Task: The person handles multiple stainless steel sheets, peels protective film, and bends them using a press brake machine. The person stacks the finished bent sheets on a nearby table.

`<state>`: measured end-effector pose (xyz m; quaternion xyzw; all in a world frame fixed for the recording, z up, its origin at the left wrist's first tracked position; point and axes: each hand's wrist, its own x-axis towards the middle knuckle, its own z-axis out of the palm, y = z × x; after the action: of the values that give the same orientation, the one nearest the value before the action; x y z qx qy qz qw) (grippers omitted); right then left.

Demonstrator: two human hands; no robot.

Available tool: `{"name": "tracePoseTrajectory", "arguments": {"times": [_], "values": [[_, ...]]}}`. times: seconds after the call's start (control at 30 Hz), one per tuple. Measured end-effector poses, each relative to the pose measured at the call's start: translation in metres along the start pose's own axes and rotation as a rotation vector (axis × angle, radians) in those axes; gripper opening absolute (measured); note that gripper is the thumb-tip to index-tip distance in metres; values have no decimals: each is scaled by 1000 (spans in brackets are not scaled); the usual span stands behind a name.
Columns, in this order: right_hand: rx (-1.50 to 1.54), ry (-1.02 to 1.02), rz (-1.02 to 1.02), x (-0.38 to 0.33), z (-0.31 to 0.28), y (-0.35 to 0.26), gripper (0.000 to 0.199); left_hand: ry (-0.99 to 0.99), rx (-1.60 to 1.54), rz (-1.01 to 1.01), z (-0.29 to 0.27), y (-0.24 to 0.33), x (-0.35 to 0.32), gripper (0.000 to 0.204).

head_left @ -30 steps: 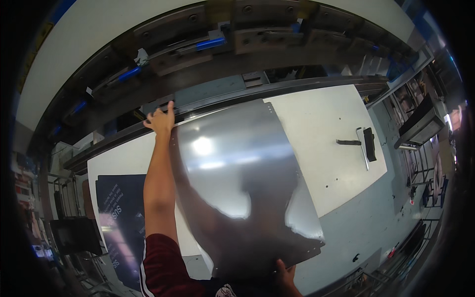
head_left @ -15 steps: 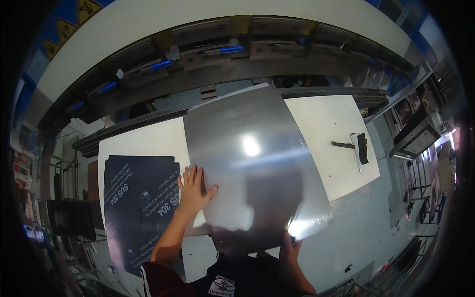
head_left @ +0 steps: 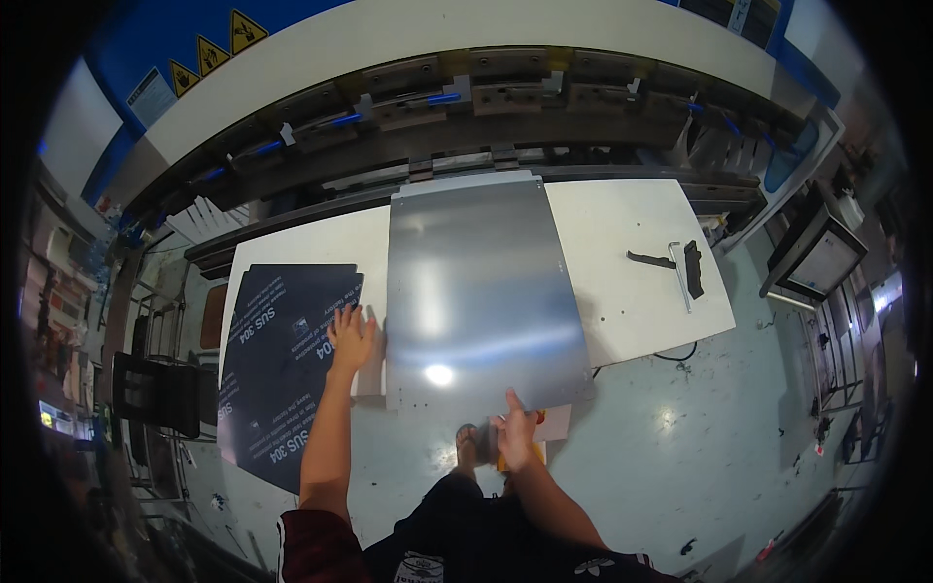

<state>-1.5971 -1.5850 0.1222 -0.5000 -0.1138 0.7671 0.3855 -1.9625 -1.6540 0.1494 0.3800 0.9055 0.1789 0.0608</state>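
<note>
A bare, shiny metal sheet (head_left: 476,262) lies on the white table, its far edge up at the press brake's lower bed. To its left is a metal sheet covered in dark printed film (head_left: 282,360). My left hand (head_left: 352,338) rests at the right edge of the dark sheet with its fingers spread, beside the shiny one. At the near edge of the shiny sheet is my right hand (head_left: 518,429), one finger stretched onto the metal and the others apart; it holds nothing that I can see.
The press brake (head_left: 466,78) spans the far side. On the right of the white table (head_left: 622,214) lie a hex key (head_left: 682,277) and black pieces (head_left: 694,270). A black chair (head_left: 160,394) stands left; a framed cabinet (head_left: 818,251) stands right.
The shiny sheet has swung straighter and lies squarer to the press brake. My right hand has left its near right corner and moved left; my left hand has shifted off it to the dark sheet.
</note>
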Motion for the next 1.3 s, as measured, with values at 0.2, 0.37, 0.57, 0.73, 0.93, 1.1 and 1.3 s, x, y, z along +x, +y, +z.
{"name": "tracePoseTrajectory", "arguments": {"times": [0.2, 0.37, 0.57, 0.73, 0.93, 1.1, 1.3], "values": [[39, -15, -82, 0, 15, 0, 48, 90, 114, -163, -11, -57, -23, 57], [-79, 46, -160, 2, 18, -6, 52, 346, 114, -78, 9, -51, -32, 50], [-16, -35, -302, 11, 20, 2, 53, 333, 114, -141, 4, -44, -25, 50], [-8, 6, -376, 10, 26, 2, 56, 297, 118, -178, 1, -40, -18, 52], [7, 78, -385, 11, 31, 6, 56, 280, 125, -145, -3, -39, -21, 56], [2, 127, -386, 11, 34, 7, 53, 208, 270, -139, -3, -30, -18, 60], [58, 160, -425, 7, 40, 7, 49, 216, 244, -187, 12, -9, -14, 64]]}}
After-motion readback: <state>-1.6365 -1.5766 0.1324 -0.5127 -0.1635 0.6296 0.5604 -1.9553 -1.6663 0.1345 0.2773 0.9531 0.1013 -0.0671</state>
